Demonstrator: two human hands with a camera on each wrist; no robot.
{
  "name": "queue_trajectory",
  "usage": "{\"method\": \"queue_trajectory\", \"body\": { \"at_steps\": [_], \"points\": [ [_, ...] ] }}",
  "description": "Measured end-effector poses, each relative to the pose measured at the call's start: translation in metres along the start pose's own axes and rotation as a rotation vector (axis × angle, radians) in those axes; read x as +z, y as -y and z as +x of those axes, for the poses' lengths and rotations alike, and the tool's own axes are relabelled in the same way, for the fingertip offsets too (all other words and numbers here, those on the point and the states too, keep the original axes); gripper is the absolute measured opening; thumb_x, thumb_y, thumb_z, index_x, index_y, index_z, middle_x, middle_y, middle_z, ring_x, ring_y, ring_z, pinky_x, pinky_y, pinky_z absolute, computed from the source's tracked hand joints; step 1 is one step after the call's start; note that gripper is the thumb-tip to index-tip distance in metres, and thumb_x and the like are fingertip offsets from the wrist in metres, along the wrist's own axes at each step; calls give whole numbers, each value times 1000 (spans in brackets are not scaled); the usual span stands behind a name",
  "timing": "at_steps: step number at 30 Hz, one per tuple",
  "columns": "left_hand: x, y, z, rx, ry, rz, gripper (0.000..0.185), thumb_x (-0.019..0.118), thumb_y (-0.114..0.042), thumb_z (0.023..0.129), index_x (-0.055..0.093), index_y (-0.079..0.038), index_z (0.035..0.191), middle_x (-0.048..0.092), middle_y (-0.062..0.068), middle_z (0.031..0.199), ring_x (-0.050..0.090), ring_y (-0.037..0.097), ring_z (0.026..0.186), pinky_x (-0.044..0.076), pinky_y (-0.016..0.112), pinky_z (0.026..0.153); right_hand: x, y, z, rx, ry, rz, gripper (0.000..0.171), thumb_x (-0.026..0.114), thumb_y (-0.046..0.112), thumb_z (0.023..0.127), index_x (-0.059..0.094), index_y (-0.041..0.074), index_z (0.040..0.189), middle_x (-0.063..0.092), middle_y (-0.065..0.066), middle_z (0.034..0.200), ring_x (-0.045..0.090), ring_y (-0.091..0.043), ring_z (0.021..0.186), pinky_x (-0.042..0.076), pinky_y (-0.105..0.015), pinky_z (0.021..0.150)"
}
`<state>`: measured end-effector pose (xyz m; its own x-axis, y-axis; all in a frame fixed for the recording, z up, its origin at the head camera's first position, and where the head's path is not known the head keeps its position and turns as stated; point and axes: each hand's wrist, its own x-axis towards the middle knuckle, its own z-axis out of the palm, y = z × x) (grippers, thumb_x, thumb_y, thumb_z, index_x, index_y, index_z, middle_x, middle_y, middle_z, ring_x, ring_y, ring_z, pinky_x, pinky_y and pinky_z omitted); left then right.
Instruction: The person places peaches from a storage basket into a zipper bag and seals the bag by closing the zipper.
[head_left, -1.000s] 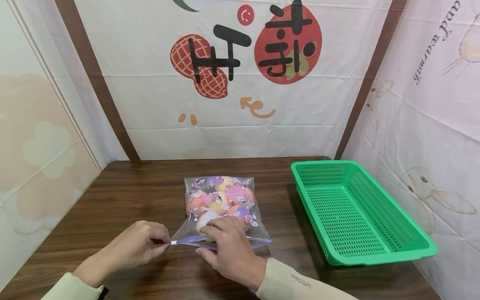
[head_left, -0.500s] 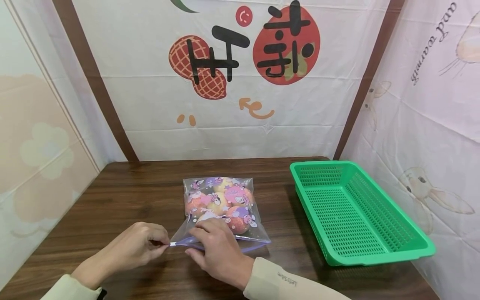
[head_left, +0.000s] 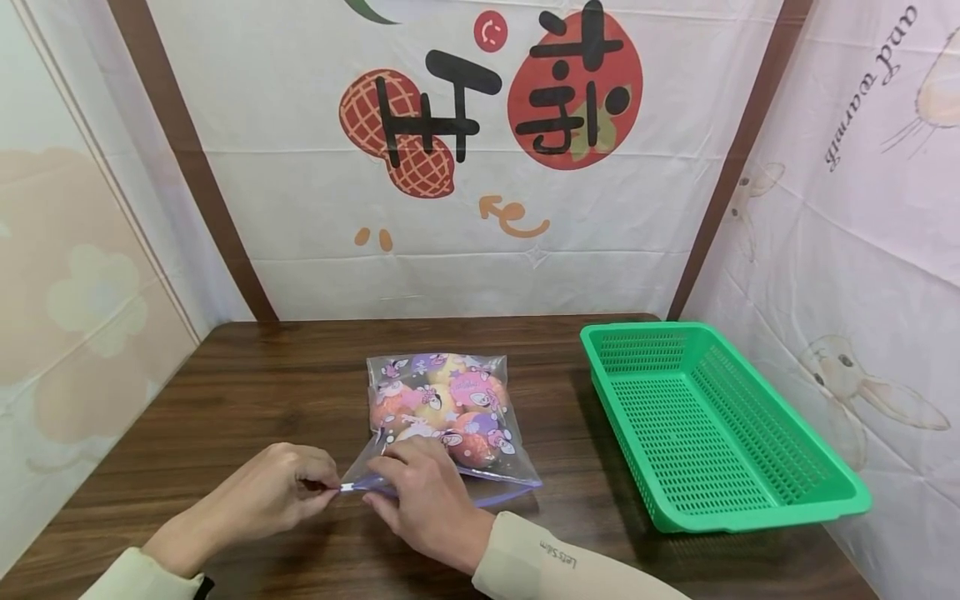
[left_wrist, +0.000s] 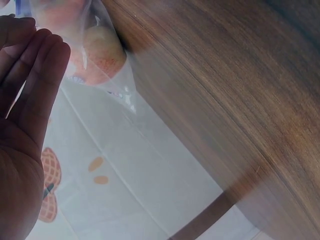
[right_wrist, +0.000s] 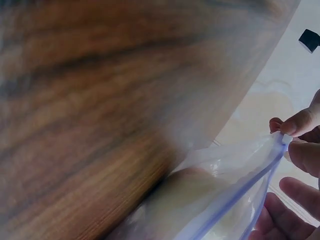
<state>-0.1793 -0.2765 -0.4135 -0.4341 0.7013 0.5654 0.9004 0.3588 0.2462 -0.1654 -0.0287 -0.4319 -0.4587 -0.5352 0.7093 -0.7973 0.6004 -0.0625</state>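
A clear printed zip bag holding several round pink-yellow fruits lies on the brown wooden table. My left hand pinches the white left end of the bag's purple zip strip. Close beside it my right hand lies over the strip, thumb under the edge and fingers curled on top, pinching it. The left wrist view shows my left hand next to the bag. In the right wrist view the zip strip runs up to the pinching fingertips.
An empty green slotted basket stands on the table's right side, a short gap from the bag. Cloth backdrops close in the table at the back and on both sides. Bare wood lies left of the bag.
My right hand has slid left along the zip strip, closing in on the left hand. The left hand and the bag have stayed in place.
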Motion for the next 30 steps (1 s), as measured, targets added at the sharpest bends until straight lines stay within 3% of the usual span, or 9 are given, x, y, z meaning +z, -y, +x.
{"method": "queue_trajectory", "body": {
  "at_steps": [15,30],
  "points": [
    [1,-1,2,11,-1,-32,37,82,12,68,72,-21,83,68,-12,85,61,-5,75,49,7,60,8,2,3,-40,-54,-12,14,87,31,83,82,28,95,67,15,93,57,-5,83,43,-18,73],
    [0,-4,4,12,5,-39,42,83,13,68,72,-25,85,67,-15,88,62,-4,76,49,8,61,10,7,8,-55,-34,-44,8,85,30,85,82,28,92,66,14,90,58,-5,83,44,-20,74]
  ]
}}
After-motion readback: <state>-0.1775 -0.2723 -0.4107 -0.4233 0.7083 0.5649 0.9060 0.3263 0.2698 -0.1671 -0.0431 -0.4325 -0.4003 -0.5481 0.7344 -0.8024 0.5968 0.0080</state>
